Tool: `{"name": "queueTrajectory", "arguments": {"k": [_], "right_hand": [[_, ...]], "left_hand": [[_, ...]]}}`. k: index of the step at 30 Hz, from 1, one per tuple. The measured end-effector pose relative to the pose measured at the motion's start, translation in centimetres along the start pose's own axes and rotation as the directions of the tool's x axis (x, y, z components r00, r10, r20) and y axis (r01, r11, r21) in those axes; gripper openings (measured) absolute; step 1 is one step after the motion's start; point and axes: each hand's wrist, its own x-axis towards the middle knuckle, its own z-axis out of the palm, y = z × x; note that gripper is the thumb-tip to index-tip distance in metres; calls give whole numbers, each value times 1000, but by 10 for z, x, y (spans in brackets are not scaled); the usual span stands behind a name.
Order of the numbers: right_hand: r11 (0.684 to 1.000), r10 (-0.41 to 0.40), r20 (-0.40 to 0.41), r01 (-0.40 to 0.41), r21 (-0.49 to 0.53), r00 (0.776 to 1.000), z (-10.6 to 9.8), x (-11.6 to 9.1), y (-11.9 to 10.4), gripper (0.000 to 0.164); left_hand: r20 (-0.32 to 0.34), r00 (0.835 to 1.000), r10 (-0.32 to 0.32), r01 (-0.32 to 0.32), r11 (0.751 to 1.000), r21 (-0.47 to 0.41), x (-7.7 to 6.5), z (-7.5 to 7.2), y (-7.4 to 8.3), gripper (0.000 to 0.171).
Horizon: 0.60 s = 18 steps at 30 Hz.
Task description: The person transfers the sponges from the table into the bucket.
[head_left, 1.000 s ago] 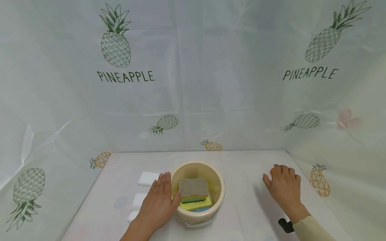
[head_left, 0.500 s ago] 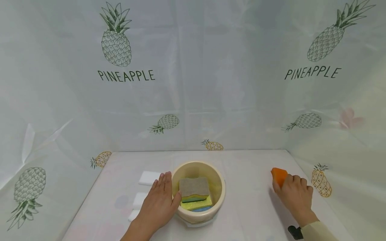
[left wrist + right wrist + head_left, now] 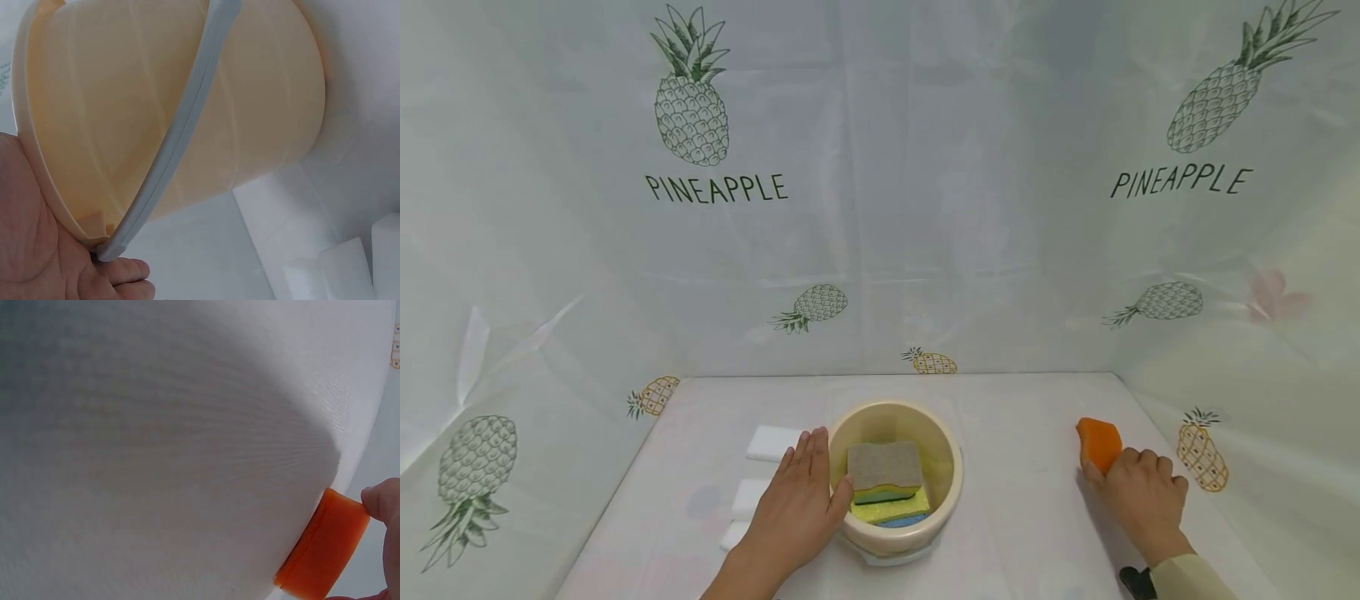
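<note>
A cream bucket (image 3: 951, 492) with a grey handle (image 3: 181, 134) stands mid-table. Inside it lie stacked sponges: a grey-brown topped one (image 3: 883, 464) uppermost, a yellow one (image 3: 891, 507) beneath, and a blue one (image 3: 904, 522) lowest. My left hand (image 3: 797, 504) rests against the bucket's left rim, fingers straight. In the left wrist view its palm lies along the rim, with fingertips below the handle's end. Far to the right, my right hand (image 3: 1146, 496) pinches an orange sponge (image 3: 1100, 443) between thumb and fingers, low over the table. The sponge's lower edge meets the white surface in the right wrist view.
Several white blocks (image 3: 772, 443) lie left of the bucket, partly behind my left hand. A pineapple-printed plastic sheet (image 3: 970, 250) rises behind and on both sides of the white table (image 3: 1015, 517). A black object (image 3: 1137, 582) shows beside my right sleeve.
My right hand has shifted right and towards me. The orange sponge, mostly covered by the fingers before, now shows largely beyond them. My left hand keeps its place at the rim.
</note>
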Motion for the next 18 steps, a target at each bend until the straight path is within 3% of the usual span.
{"name": "queueTrajectory", "arguments": {"k": [4,7,13,18], "right_hand": [[999,33,79,-32,-15,996,1,0,0,73],[1000,28,86,-27,-6,996,2,1,-1,71],[998,-59,-9,59,27,998,4,2,-11,57],[988,-147,-111,152,33,983,5,3,-28,55]], "left_hand": [[7,1000,-4,4,1000,0,0,0,0,74],[9,1000,-4,4,1000,1,1,0,-1,75],[12,1000,-5,5,1000,-3,0,0,0,75],[6,1000,-3,3,1000,0,1,0,-1,75]]}}
